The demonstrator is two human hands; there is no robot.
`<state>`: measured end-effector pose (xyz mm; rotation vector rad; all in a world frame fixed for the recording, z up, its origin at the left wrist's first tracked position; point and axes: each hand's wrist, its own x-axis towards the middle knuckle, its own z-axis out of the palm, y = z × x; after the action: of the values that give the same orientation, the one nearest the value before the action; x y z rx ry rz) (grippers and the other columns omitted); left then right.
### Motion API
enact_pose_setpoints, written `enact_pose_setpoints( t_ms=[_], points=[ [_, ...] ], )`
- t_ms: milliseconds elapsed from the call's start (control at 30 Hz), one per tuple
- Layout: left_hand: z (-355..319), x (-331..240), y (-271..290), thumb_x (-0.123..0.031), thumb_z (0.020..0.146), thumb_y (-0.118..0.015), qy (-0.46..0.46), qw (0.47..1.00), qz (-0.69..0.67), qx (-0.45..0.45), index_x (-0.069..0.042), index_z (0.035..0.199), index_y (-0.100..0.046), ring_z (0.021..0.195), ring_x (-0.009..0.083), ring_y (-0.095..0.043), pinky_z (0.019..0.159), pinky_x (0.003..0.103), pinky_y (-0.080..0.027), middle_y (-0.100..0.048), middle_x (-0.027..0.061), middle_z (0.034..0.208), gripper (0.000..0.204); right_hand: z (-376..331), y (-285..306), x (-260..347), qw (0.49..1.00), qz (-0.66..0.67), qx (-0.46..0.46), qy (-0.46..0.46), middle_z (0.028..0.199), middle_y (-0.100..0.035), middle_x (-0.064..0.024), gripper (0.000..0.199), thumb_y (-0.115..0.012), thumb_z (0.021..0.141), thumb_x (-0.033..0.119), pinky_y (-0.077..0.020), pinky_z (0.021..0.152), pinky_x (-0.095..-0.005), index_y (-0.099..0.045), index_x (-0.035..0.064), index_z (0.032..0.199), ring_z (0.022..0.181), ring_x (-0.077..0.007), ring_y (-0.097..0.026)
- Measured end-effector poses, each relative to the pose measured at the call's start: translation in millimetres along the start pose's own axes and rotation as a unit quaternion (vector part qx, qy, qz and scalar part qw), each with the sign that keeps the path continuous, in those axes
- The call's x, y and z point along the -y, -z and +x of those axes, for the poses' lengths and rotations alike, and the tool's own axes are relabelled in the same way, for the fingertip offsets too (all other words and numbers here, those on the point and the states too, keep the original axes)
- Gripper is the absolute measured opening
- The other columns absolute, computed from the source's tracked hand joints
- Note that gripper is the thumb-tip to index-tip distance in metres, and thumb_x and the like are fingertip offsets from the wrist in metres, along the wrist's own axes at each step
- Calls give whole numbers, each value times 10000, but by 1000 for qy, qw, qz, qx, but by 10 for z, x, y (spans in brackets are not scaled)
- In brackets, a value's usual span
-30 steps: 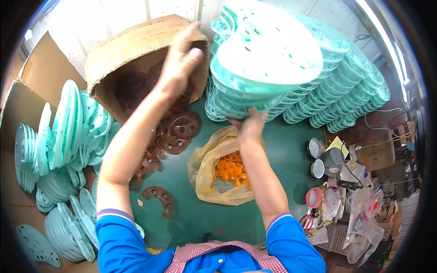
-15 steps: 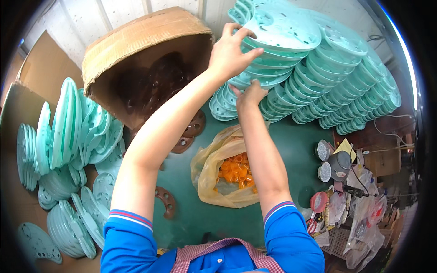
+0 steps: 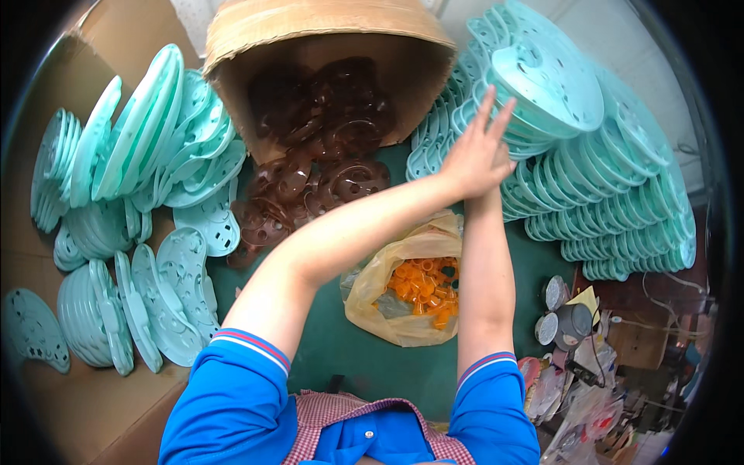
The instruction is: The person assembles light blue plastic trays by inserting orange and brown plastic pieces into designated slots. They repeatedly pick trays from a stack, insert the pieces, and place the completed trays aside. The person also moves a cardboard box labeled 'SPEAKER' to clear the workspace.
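- Swung rightward since half a second ago: left hand, from the left edge of the stack to in front of the right wrist.
- Stacked at upper right in leaning columns: perforated turquoise plastic panels, just beyond both hands.
- Tipped over at top centre, mouth facing forward: cardboard box, with brown perforated plastic pieces spilling onto the green tabletop.
- Crossed near the wrists: left forearm slanting up rightward from a bent elbow, right forearm nearly straight beneath.
- Lying open beside the right forearm: yellowish plastic bag.
- Loosely spread on the left: index and middle fingers extended toward the panel rims, thumb out rightward, gripping nothing visible; contact unclear.
- Hidden behind it: right hand, opening and hold impossible to tell.
- Heaped inside the bag: small orange plastic pieces.
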<state>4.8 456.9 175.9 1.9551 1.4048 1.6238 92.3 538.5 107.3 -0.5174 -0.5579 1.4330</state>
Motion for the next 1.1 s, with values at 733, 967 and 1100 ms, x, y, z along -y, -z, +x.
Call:
enact_pose_setpoints(
  t_ms=[733, 967, 1100],
  points=[
    [-1241, 1543, 2540, -219, 817, -689, 109, 878, 311, -346, 59, 1427, -238, 1262, 411, -405, 1027, 435, -390, -345, 265, 1395, 807, -1156, -1281, -173, 968, -102, 174, -150, 1483, -283, -236, 779, -591, 915, 353, -291, 1124, -502, -177, -23, 1456, 1380, -360, -297],
    [-818, 1211, 2653, -148, 859, -569, 162, 826, 475, -256, -70, 1156, -617, 776, 357, -655, 681, 437, -531, -670, 166, 877, 312, -504, -2534, -829, 967, 82, 111, -215, 1466, -296, -226, 750, -609, 924, 270, -330, 1093, -564, -159, -19, 1449, 1342, -387, -344],
    [-1585, 594, 2392, -95, 764, -648, 93, 836, 460, -284, -20, 1284, -549, 788, 318, -666, 680, 375, -544, -682, 158, 1031, 534, -1024, -1984, -649, 972, -17, 90, -218, 1311, -495, -190, 490, -531, 929, 89, -441, 1021, -498, -346, -29, 1367, 1194, -322, -515]
  ],
)
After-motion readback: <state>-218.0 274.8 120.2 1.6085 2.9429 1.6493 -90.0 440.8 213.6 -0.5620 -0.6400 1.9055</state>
